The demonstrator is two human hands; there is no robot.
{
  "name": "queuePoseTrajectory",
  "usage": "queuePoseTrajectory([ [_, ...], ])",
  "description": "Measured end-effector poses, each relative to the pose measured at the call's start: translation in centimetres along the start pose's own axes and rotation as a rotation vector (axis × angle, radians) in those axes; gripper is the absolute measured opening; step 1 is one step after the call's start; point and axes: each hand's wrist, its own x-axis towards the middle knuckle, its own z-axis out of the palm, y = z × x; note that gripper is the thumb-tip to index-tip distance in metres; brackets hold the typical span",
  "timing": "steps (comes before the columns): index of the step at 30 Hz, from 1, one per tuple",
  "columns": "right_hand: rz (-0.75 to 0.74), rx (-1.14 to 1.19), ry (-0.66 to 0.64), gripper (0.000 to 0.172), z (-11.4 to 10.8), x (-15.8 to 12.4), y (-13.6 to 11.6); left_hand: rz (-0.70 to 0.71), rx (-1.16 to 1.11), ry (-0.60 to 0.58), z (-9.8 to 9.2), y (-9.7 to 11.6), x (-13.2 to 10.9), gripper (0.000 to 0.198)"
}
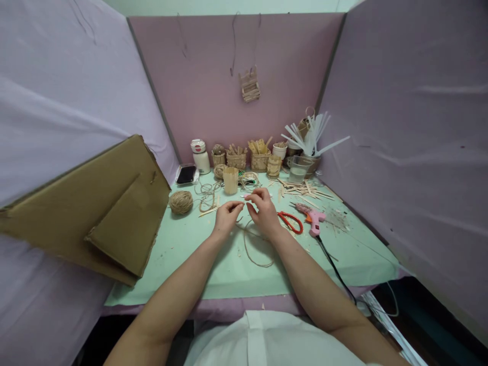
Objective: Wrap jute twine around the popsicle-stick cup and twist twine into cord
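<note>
Though label (197, 147) blurred, twine (254, 252): left hand (227, 214), right hand (264, 209).

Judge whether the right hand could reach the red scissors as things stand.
Probably yes: the red scissors lie just beside the right hand, nothing between them, though it pinches twine.

The worktop (183, 264) is plain mint green. At its left edge leans brown cardboard (95, 213), with a tan ball (180, 202) beside it. The twine (254, 256) looped mid-worktop is the same tan. Toward the right edge lie scissors (292, 222) with red handles and a pink glue gun (313, 218) with an orange trigger and a black cord (335, 269). Along the far edge stand a black phone (186, 174), a white bottle (200, 156) with a red-banded cap, straw-coloured baskets (260, 161) and white sticks (312, 134). The back screen (213, 76) is dusty pink and the side screens (412, 127) are pale lilac.
</note>
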Motion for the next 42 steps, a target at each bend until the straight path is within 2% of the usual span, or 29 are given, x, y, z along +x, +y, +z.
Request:
queuePoseTrajectory([
  [5, -0.063, -0.078, -0.068, 0.021, 0.1, 0.1, -0.3, 0.004, 0.018, -0.009, 0.0, -0.1, 0.0, 0.016],
  [12, -0.028, -0.026, -0.029, 0.013, 0.2, 0.0, -0.2, 0.008, -0.007, -0.008, 0.0, -0.1, -0.1, 0.016],
  [19, 0.240, 0.303, 0.008, 0.005, 1.3, 0.2, -0.1, 0.011, 0.020, -0.008, 0.0, -0.1, 0.1, 0.012],
  [22, 0.297, 0.346, -0.009, 0.005, 1.6, 0.2, 0.1, 0.009, 0.000, 0.004, 0.0, -0.1, 0.1, 0.011],
  [24, 0.270, 0.289, -0.021, 0.007, 1.6, 0.0, 0.2, 0.021, 0.012, 0.024, 0.0, 0.0, 0.0, 0.010],
  [28, 0.089, 0.102, -0.037, 0.022, 1.2, -0.2, 0.1, 0.064, 0.075, 0.038, 0.0, 0.3, -0.3, 0.010],
  [30, 0.027, 0.054, -0.044, 0.018, 1.0, -0.2, -0.1, 0.073, 0.099, 0.029, 0.0, 0.3, -0.3, 0.011],
  [32, 0.027, 0.066, -0.041, 0.012, 0.8, -0.2, -0.2, 0.066, 0.098, 0.013, 0.0, 0.1, -0.2, 0.012],
  [36, 0.222, 0.279, -0.004, 0.007, 1.1, 0.1, -0.4, 0.010, 0.025, -0.012, 0.1, -0.2, 0.2, 0.014],
  [42, 0.721, 0.723, -0.042, 0.015, 1.8, 0.3, -0.2, 0.030, 0.033, 0.007, 0.0, -0.1, 0.0, 0.013],
])
